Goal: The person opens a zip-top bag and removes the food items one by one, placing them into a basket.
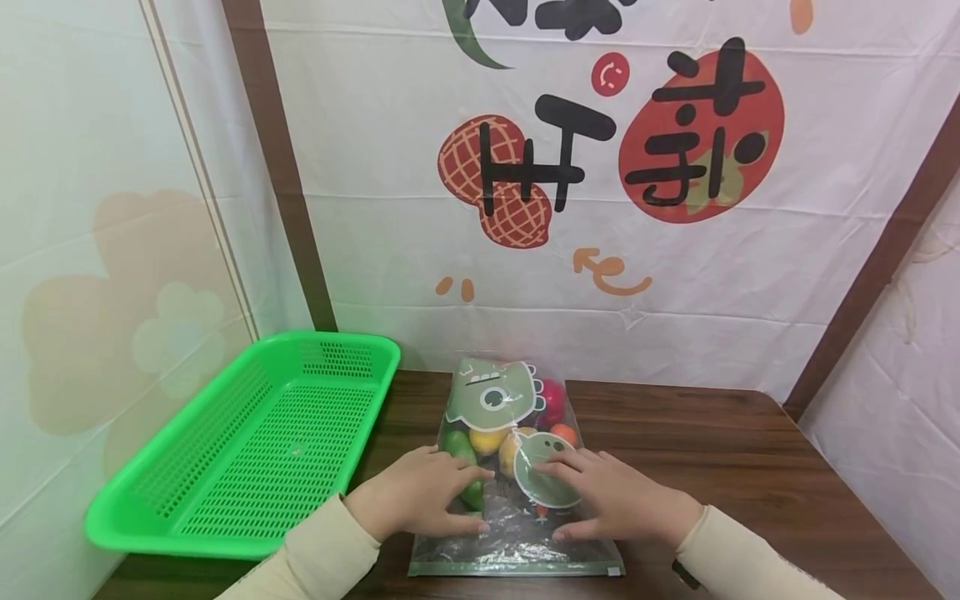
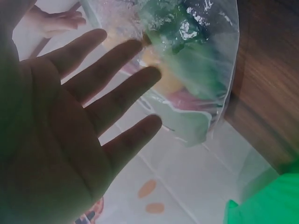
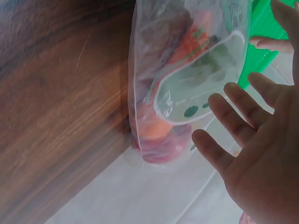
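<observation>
A clear zip bag printed with green cartoon shapes lies on the table, its slider edge toward me. Through the plastic show a green item, yellow and orange round pieces, and a dark pink round piece at the far end. Over the bag's left side is my left hand, fingers spread and holding nothing. My right hand is over its right side, likewise spread. In the right wrist view, an orange carrot-like item appears inside the bag. Whether fingertips touch the plastic, I cannot tell.
A green perforated plastic basket stands left of the bag. The dark wooden table extends to the right. Behind it hangs a white printed cloth, with brown stripes and more cloth at either side.
</observation>
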Tool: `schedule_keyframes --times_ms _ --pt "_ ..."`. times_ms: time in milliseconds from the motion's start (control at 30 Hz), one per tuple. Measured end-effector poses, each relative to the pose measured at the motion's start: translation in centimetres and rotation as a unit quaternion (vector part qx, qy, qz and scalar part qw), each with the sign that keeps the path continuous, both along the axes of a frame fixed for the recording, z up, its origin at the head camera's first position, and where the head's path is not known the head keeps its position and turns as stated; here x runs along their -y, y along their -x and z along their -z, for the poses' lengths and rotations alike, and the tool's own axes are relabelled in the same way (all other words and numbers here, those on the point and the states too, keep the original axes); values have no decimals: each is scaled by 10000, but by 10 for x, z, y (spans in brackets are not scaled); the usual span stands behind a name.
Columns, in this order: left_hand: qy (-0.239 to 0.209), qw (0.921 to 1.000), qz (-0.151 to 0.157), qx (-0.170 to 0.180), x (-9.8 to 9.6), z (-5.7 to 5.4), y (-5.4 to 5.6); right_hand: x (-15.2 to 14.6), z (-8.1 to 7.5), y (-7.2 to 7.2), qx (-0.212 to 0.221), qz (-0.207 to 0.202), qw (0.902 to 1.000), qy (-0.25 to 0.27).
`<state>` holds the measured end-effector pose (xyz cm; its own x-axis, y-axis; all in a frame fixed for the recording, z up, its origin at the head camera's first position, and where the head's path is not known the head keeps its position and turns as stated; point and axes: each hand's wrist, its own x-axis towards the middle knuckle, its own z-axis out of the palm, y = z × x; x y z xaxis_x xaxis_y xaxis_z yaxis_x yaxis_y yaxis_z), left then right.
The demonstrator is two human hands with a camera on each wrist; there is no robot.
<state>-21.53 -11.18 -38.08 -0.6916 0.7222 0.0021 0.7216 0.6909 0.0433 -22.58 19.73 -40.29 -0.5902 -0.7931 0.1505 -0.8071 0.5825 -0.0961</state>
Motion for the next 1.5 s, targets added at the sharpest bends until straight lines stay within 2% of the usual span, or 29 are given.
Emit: schedule_keyframes --times_ms 200,333,467,733,900,1000,1200,1367,1500 --pt "-134 9995 287 -45 -1 3 1 1 5 -3 -45 -306 9995 10" --pt "-273 9980 507 243 -1 8 2 1 9 -5 61 -493 9987 106" --pt "-272 9959 641 569 0 15 -2 3 15 -8 403 -595 9973 150" --pt "-79 9965 607 572 1 28 -5 2 19 -11 913 -525 9944 25" --pt "39 9968 630 481 2 32 -4 4 18 -14 1236 -161 9921 -170" --pt "76 9974 575 427 1 32 -4 4 17 -15 1299 -22 9912 -264" --pt "172 9980 377 478 -2 27 -6 3 16 -14 1091 -94 9936 -284" --pt "140 9982 486 334 -2 24 -7 1 16 -12 894 -122 9955 -275" --pt "-38 9976 546 435 0 22 -5 0 13 -12 847 -63 9959 -304"
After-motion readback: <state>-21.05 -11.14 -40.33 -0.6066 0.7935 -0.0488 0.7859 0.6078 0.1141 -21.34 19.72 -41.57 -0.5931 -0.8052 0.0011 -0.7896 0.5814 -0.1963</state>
